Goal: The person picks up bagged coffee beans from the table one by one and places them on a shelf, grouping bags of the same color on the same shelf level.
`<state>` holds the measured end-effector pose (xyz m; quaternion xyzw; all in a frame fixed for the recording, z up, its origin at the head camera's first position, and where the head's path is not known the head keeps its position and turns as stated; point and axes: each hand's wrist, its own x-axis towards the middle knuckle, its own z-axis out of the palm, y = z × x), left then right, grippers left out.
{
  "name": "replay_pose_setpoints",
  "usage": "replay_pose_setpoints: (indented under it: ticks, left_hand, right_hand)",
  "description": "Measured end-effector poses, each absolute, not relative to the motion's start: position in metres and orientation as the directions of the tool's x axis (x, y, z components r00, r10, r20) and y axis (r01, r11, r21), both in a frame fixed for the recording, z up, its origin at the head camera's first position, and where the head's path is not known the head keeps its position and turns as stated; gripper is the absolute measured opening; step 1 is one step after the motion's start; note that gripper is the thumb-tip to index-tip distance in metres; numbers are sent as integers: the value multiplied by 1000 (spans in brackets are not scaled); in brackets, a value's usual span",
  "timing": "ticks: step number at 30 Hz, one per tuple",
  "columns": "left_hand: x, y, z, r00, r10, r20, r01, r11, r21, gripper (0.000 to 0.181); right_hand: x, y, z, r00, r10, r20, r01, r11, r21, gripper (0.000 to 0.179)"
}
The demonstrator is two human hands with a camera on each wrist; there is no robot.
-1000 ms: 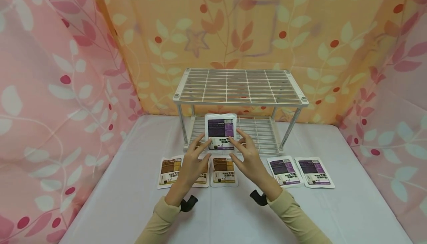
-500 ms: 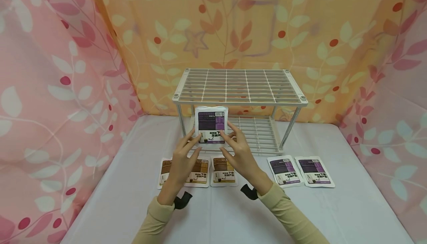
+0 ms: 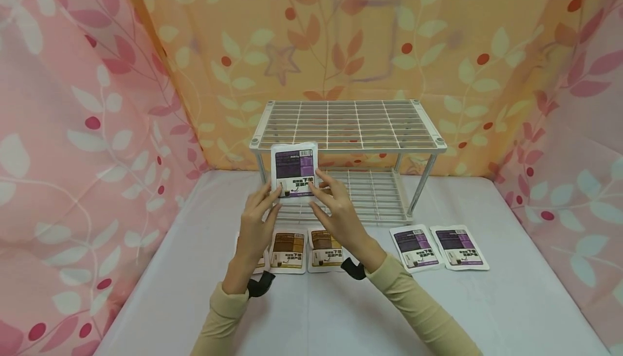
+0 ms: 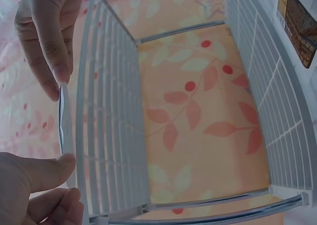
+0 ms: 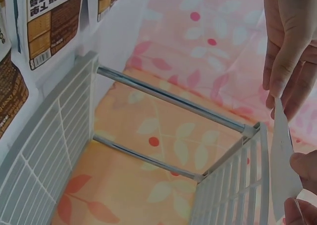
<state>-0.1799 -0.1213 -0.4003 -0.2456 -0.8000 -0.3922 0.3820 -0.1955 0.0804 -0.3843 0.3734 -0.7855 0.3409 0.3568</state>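
Both hands pinch a white packet (image 3: 294,164) with a purple and black label, holding it up by its lower side edges. My left hand (image 3: 254,225) grips its left edge, and my right hand (image 3: 339,211) its right edge, thumbs toward me. In the head view the packet overlaps the front left corner of a white two-tier wire shelf (image 3: 350,129). Both wrist views show the packet nearly edge-on, close to the upper tier's front rail. Below the hands, brown-labelled packets (image 3: 288,250) lie in a row on the table, one partly hidden by the left hand.
Two more purple-labelled packets (image 3: 456,248) lie side by side at the right on the white table (image 3: 379,318). Behind the shelf hangs an orange leaf-patterned cloth (image 3: 316,37). A pink patterned cloth (image 3: 87,183) closes off the left side, with another at the right.
Both hands have moved left and upward with the purple-labelled packet, from in front of the lower tier to the upper tier's front left corner. The packets on the table have stayed put.
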Motion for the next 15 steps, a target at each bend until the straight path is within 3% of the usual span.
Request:
replay_pose_setpoints:
  ticks: [15]
  left_hand:
    - [-199,-136,-381,-572,91,815,727,516,452,38]
  right_hand:
    - [-212,66,-364,-374,-334,865,-855,485,-182,29]
